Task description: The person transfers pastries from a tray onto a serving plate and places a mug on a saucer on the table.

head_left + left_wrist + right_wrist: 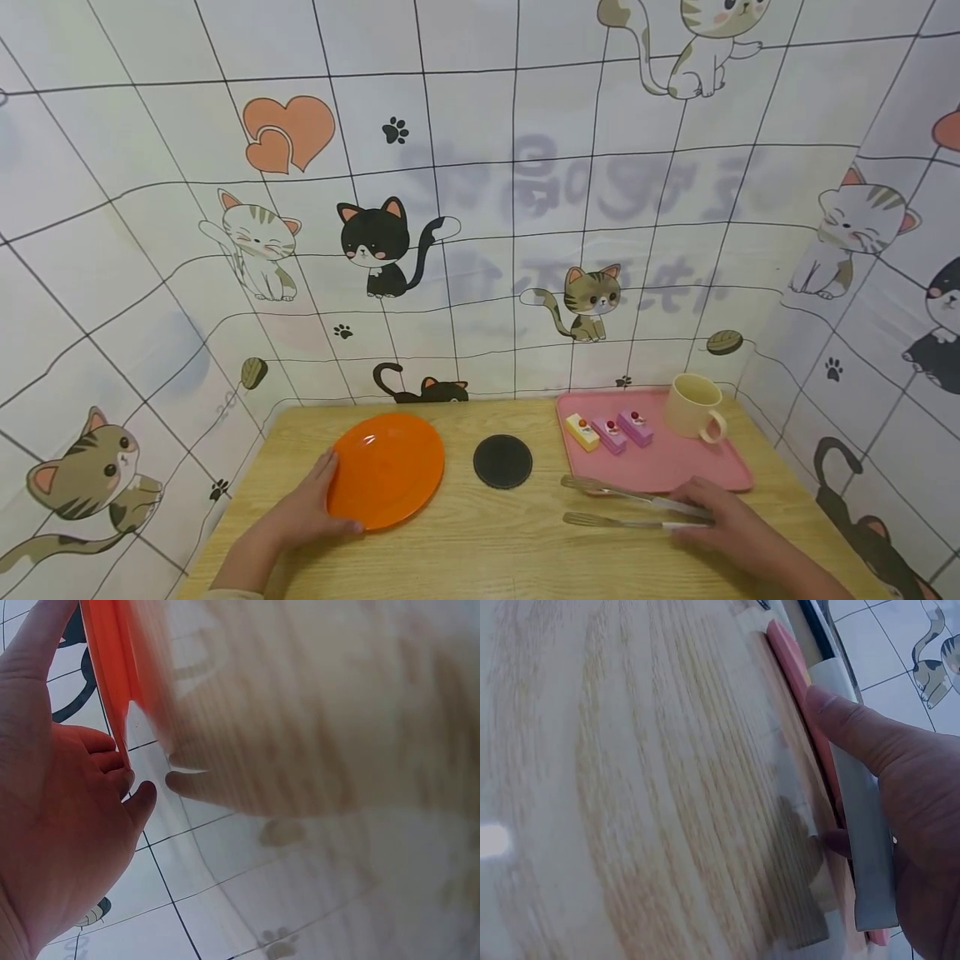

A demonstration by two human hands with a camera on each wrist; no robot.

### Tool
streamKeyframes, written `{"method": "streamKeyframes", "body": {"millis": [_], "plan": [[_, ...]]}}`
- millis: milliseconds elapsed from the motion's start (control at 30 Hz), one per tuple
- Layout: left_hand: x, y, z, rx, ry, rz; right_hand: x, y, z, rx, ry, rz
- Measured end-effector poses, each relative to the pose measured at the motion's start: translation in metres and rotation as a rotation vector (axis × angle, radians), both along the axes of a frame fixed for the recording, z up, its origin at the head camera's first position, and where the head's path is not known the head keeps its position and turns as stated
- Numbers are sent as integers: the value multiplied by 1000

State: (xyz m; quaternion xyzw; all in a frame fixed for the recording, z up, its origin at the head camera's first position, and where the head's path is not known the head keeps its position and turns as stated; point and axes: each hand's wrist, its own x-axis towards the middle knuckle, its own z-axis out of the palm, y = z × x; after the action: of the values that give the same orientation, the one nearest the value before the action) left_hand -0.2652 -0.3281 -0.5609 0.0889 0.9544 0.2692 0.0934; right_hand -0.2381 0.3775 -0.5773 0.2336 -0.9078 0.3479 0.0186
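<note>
My left hand (306,504) holds the orange plate (393,471) by its left side, thumb at the near rim and fingers along the outer rim. In the left wrist view, curled fingers (112,769) lie against the edge of the plate (112,667). Over the tray's near edge, my right hand (722,523) grips a pair of tongs (626,492). The two arms of the tongs are spread and point left, with nothing between the tips. Up close, the thumb presses on the flat white handle (859,810), while other fingers are partly hidden behind it.
A black round coaster (502,461) lies between plate and tongs. On the pink tray (663,471) sit a yellow cake piece (582,432), two pink-purple cake pieces (609,435) and a cream mug (692,407). Cat-print sheets surround the wooden table (465,550) at the back and sides.
</note>
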Motion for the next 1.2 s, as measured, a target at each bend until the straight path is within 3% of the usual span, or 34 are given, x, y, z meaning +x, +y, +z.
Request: {"method": "streamKeyframes", "body": {"millis": [200,367,733,1200], "plan": [[0,1,1,2,-10,7,2,-7,9,15,9,-38],[1,1,1,12,-13,1,5,-14,17,85,-15,-153],[1,1,3,18,-9,-1,6,-19,14,108,101,-286],[0,1,2,9,-19,10,5,-40,25,157,-22,-420]]}}
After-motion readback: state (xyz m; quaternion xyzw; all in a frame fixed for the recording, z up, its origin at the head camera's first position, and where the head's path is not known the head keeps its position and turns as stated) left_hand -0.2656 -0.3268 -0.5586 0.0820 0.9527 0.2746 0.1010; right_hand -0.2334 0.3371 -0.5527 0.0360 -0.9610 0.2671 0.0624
